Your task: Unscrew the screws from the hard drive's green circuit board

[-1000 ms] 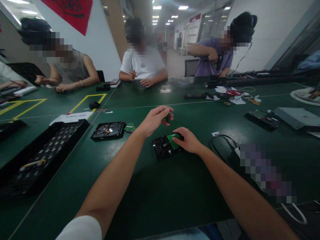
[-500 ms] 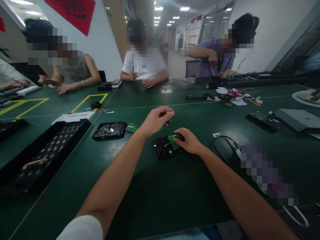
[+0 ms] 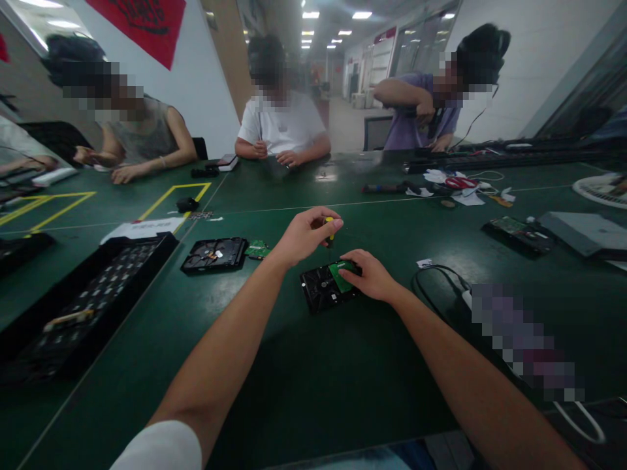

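A small yellow-handled screwdriver (image 3: 330,230) is pinched upright in the closed left hand (image 3: 304,236), just above the hard drive (image 3: 321,288) lying mid-scene on the table (image 3: 313,372). Its green board (image 3: 337,277) is pressed down by the flat, unclenched right hand (image 3: 372,277). The tip is best kept vertical and the drive steadied.

This is an electronics workshop in a plain, office-like hall (more bench room than office). A long dark green desk (image 3: 343,365), marked with yellow tape outlines (image 3: 171,196), carries a black hard drive with a green circuit board on it (image 3: 321,290). A small yellow-handled screwdriver (image 3: 330,228) is just above it. An opened black hard drive (image 3: 214,254) lies beside a loose green circuit board (image 3: 257,249), near a long black slotted tray (image 3: 73,307). Red-handled scissors (image 3: 458,183) lie farther off. Several seated people work around the desk, one in a white T-shirt (image 3: 281,124). White ceiling light panels (image 3: 361,14) run down a corridor behind.
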The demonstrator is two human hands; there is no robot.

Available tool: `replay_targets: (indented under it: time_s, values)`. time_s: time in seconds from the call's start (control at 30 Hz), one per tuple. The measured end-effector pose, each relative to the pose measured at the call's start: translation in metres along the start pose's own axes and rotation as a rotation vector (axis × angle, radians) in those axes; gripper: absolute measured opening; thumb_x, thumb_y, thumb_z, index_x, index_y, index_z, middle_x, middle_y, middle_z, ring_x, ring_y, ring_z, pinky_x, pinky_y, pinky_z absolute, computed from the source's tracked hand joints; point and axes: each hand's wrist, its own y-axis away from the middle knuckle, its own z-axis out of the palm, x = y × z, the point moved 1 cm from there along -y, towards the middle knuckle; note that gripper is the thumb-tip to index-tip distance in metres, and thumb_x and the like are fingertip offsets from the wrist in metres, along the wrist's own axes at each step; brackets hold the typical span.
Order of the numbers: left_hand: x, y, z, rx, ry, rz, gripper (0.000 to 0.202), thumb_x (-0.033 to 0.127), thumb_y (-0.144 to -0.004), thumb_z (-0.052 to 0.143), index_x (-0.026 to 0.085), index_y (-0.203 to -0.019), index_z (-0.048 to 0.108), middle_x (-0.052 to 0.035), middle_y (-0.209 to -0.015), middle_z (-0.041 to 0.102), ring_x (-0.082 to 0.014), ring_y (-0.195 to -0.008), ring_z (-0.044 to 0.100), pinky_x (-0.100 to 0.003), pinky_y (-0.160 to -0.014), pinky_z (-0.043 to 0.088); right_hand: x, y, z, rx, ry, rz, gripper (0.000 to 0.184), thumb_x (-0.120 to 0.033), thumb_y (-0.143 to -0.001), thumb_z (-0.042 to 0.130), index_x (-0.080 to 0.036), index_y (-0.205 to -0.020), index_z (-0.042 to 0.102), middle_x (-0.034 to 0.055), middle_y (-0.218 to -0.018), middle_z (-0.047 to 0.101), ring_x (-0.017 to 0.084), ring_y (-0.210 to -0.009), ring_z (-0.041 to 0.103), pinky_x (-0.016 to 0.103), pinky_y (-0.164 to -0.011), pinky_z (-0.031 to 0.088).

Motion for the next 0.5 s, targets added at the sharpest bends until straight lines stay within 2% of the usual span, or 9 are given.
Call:
replay_targets:
  time_s: [0.1,0.3,0.5]
  values:
    - [0.0017,0.0007,0.0014,0.006,-0.026,0.012,0.03,0.045,-0.093,0.075,0.018,-0.103,0.074,-0.0045,-0.089,0.068,-0.0139,-0.078,0.064,-0.022,-0.062,0.058,-0.0007,0.0004,-0.0003,-0.002,-0.001,0.008,0.033,-0.038,-0.098,0.069,-0.022,-0.127,0.068,0.0123,-0.126,0.067,0.028,-0.115,0.064,0.044,-0.094,0.054]
    - [0.0,-0.0001,0.0029,-0.086,0.137,-0.07,0.038,0.048,-0.099,0.068,0.016,-0.119,0.07,-0.0116,-0.104,0.075,-0.0193,-0.094,0.071,-0.023,-0.063,0.057,-0.0005,-0.0004,-0.0007,-0.005,0.01,-0.004,0.033,-0.037,-0.098,0.069,-0.021,-0.127,0.068,0.0119,-0.123,0.069,0.028,-0.114,0.064,0.045,-0.097,0.052]
    - [0.0027,0.0005,0.0017,-0.12,0.261,-0.139,0.041,0.052,-0.104,0.057,0.015,-0.116,0.071,-0.0134,-0.108,0.074,-0.0201,-0.097,0.07,-0.025,-0.066,0.058,0.0028,0.0002,0.0007,0.01,0.024,-0.01,0.033,-0.039,-0.099,0.068,-0.023,-0.128,0.068,0.0108,-0.122,0.069,0.028,-0.113,0.064,0.046,-0.096,0.052]
